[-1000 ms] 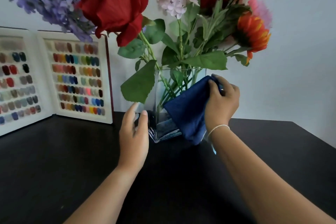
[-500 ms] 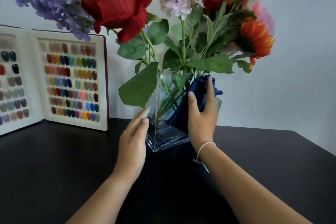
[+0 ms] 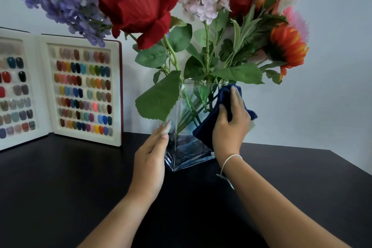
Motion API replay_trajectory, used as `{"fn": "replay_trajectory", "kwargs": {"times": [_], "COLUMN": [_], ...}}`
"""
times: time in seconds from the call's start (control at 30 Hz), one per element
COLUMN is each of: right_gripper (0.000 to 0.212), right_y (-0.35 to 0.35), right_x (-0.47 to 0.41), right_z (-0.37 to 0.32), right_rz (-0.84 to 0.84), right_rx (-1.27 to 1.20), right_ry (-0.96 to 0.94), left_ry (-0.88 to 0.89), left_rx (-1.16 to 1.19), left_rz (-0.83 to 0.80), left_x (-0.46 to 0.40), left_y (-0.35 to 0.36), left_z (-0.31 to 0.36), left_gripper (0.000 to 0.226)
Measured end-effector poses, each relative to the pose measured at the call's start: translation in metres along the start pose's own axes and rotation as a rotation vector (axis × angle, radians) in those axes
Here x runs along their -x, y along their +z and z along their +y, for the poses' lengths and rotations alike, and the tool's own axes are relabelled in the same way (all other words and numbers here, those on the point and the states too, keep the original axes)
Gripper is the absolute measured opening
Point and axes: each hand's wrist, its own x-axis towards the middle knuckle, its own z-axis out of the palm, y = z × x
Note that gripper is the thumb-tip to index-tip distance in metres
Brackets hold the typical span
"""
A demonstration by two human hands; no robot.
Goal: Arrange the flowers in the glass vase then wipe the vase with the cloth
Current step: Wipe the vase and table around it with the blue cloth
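R fingers (image 3: 234,98) are laid flat and spread slightly over a dark blue cloth (image 3: 209,129), w/ the thumb pinched in from the left, so the soft, ribbed-looking fabric is clamped betw. thumb and fingers and pressed onto the right face of the glass vase (image 3: 187,147). The cloth is bunched at the vase's top right corner and hangs in a folded point toward the base. A thin white string bracelet (image 3: 231,159) is worn round the wrist of the right hand (image 3: 229,127). L fingers (image 3: 164,129) are held straight and close together, tips slightly blurred, laid against the vase's left face near the lower half; nothing is gripped by the left hand (image 3: 150,159), it is only flat on the glass. The vase is square-sided, clear w/ a thick bluish base, standing upright on a matte black table (image 3: 60,187), one corner edge turned toward the camera. Green stems are crossed inside it. The flowers (image 3: 201,26) fan out above the rim: a large red rose (image 3: 136,2) w/ crinkled fabric-like petals, purple spikes at left, pale pink clustered blooms at centre, an orange daisy-type head at right, plus broad serrated leaves. Behind, at left, an open white display book (image 3: 80,90) w/ rows of glossy coloured nail tips is stood against the pale wall.
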Motion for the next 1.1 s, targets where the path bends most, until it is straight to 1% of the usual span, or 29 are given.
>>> {"fn": "replay_trajectory", "kwargs": {"times": [0.13, 0.23, 0.37, 0.43, 0.47, 0.63, 0.8, 1.1], "right_gripper": [0.047, 0.047, 0.047, 0.046, 0.046, 0.045, 0.046, 0.045], "right_y": [0.004, 0.007, 0.01, 0.01, 0.011, 0.01, 0.004, -0.006], "right_x": [0.003, 0.01, 0.02, 0.025, 0.028, 0.035, 0.039, 0.044], "right_z": [-0.003, -0.007, -0.011, -0.013, -0.015, -0.019, -0.015, -0.014], "right_rz": [-0.011, -0.038, -0.104, -0.134, -0.143, -0.184, -0.242, -0.312], "right_rx": [-0.026, -0.037, -0.024, 0.004, 0.016, 0.086, 0.161, 0.285], "right_ry": [0.009, -0.033, -0.141, -0.204, -0.237, -0.411, -0.524, -0.588], "left_ry": [-0.006, -0.025, -0.032, -0.028, -0.029, -0.035, -0.035, -0.034], "left_rx": [0.018, 0.031, 0.025, 0.027, 0.026, 0.04, 0.047, 0.094], "left_rz": [-0.002, 0.003, 0.001, -0.009, -0.015, -0.023, -0.041, -0.039], "left_x": [0.0, 0.0, 0.0, 0.001, 0.0, -0.002, -0.002, -0.003], "left_y": [0.0, 0.0, -0.001, -0.001, -0.001, -0.003, -0.005, -0.007], "left_z": [0.0, -0.001, 0.0, -0.001, -0.001, -0.004, -0.006, -0.009], "left_gripper": [0.03, 0.032, 0.043, 0.031, 0.029, 0.034, 0.038, 0.036]}}
